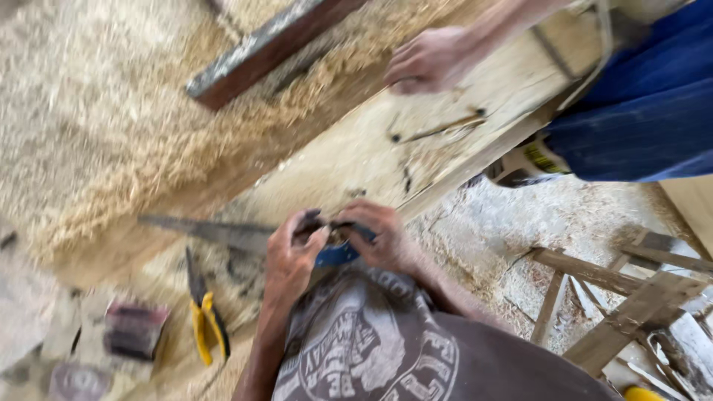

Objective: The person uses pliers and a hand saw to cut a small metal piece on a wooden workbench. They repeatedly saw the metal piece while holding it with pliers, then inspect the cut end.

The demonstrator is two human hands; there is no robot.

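Shirt (386, 356), grey with a printed front, filled the bottom of the view, nearest the camera. Just past it both hands met over a small blue object (338, 255). Left hand (293, 256) curled on its left side, right hand (379, 234) closed on its right end, fingers of both pinched together around it. Too blurred to tell what the object was; only a blue edge and a dark bit between the thumbs showed. It lay right at the hands, its long axis roughly left to right, both hands about equally near.

Saw blade (212, 232) ran leftward from the left hand, flat on the bench (349, 160), tip pointing away to the left. Yellow-handled pliers (204, 315) lay below it, near the left forearm. Plank (271, 48), dark, sat well up on a sawdust heap (96, 126).

Another person's hand (431, 59) rested on the far end of the bench, blue trousers (639, 119) beside it. Wooden frame pieces (616, 297) lay on the floor to the right.
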